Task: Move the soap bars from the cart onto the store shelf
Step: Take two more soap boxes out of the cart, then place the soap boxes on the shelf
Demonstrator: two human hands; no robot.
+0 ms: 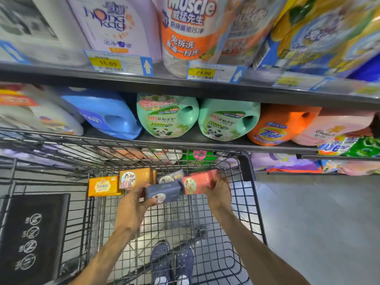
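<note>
Inside the wire cart (249, 194), my left hand (134, 204) grips a dark blue-grey soap box (164, 192). My right hand (218, 192) grips a coral-red soap box (198, 182) just to its right. Further soap boxes lie at the cart's far end: a yellow one (103, 185), a gold one with a round picture (136, 177) and a dark purple one (170, 177) partly hidden behind the held boxes. The store shelf (185, 140) with detergent jugs runs across just beyond the cart.
Blue (107, 114), green (166, 118), and orange Tide (277, 126) jugs fill the shelf above the cart. An upper shelf (164, 81) carries price tags and large bottles. A black panel (35, 233) hangs at the cart's left. Grey floor (318, 223) lies to the right.
</note>
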